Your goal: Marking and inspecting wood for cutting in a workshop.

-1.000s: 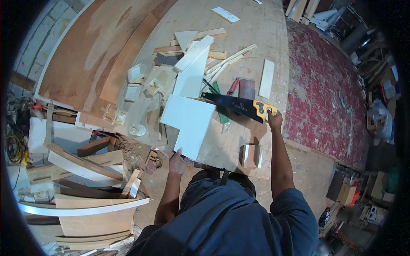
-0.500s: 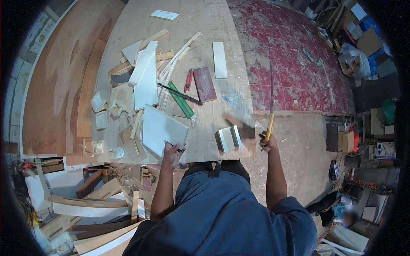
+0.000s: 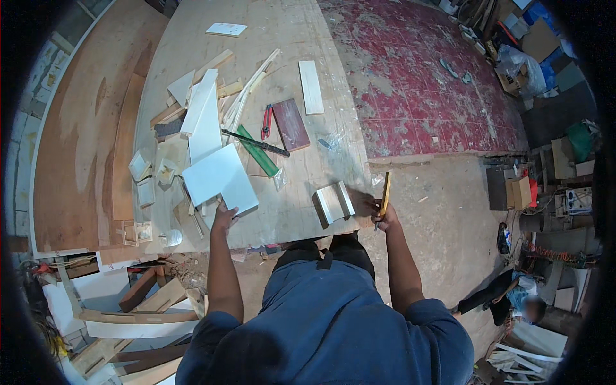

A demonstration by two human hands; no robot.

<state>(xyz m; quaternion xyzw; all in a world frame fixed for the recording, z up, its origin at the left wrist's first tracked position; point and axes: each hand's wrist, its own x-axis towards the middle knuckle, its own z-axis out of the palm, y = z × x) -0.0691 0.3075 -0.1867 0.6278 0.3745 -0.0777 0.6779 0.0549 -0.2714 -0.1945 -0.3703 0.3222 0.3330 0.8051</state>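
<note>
My left hand (image 3: 224, 217) grips the near edge of a white board (image 3: 221, 174), beside a step in that edge, with fingers partly hidden beneath. The board lies tilted over scrap pieces on the wooden table. Just past the table's right edge, my right hand (image 3: 386, 218) is closed round what looks like a tape measure; its narrow yellow strip (image 3: 386, 191) points up, and its body is hidden in my fingers. Between my hands, near the front edge, stands a small channel-shaped wooden piece (image 3: 333, 202) with white sides.
On the table (image 3: 295, 205) lie a red utility knife (image 3: 266, 122), a dark red block (image 3: 291, 125), a green strip (image 3: 258, 151), a black bar-like tool (image 3: 256, 142) and a pale slat (image 3: 311, 87). Offcuts (image 3: 128, 314) pile at lower left. Another person (image 3: 520, 292) is at lower right.
My left hand and the white board have shifted left, and the board has turned. The long strip in my right hand now shows much shorter. The whole view has shifted slightly.
</note>
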